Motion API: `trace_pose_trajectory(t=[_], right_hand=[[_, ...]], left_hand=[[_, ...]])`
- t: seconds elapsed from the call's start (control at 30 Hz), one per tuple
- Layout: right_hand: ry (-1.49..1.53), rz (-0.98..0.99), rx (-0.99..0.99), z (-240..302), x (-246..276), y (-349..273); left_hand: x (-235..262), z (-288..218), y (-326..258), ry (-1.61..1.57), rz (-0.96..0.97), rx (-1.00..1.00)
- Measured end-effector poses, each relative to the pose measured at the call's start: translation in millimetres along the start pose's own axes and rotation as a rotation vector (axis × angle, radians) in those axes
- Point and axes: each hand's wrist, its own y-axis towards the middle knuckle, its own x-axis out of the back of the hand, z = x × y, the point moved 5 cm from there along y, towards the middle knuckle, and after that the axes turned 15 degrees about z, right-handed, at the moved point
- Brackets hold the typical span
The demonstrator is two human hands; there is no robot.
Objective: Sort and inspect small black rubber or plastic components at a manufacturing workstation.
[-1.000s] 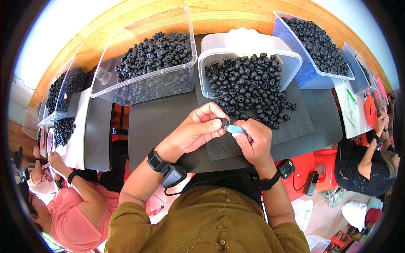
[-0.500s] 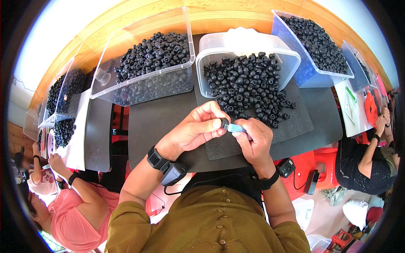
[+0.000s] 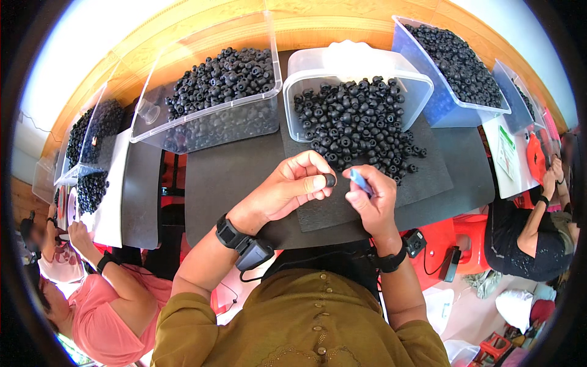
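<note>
12 = away from wearer. Black bead [image 3: 330, 180] is in the left hand [image 3: 296, 186], pinched between thumb and fingers at that hand's 3 o'clock. Right hand [image 3: 374, 199] grasps the blue tool [image 3: 361, 181], thumb and fingers around it.

Key relation: bead sits at 9 o'clock from the tool, small gap between, not touching. Tool's long axis runs roughly 10–11 to 4–5, so its upper end aims past the bead's far side, not straight at it. Bead looks round, no long axis to read; can't tell which way its hole faces. Left hand has the bead; right is just across the gap at 3.

Pile [image 3: 348, 122] of like beads lies at 12 to 3 from the held one, spilling from the tipped tub [image 3: 416, 103] onto the mat [image 3: 425, 174]. Nearest loose ones are just beyond both hands; too close to call which is nearer. Left bin [image 3: 206, 117] at 10, right bin [image 3: 449, 110] at 1–2, both loaded, well apart from the hands.
</note>
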Motion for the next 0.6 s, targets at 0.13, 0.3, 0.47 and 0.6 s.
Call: trace_pose_trajectory(t=[0.13, 0.3, 0.47, 0.6], right_hand=[[0.032, 0.062, 0.028, 1.5, -5.5, 3.3], [0.047, 0.101, 0.063, 4.5, -5.7, 5.1], [0.079, -0.037, 0.007, -2.1, -3.6, 0.6], [0.175, -0.11, -0.056, -9.6, 2.5, -6.0]], left_hand=[[-6.6, 7.9, 2.9, 0.21, 0.042, 0.038], [-5.8, 8.4, -2.1, 0.179, -0.001, 0.063], [-11.3, -13.0, -6.8, 0.279, -0.042, 0.065], [-16.1, -132.2, -19.1, 0.803, -0.321, -0.419]])
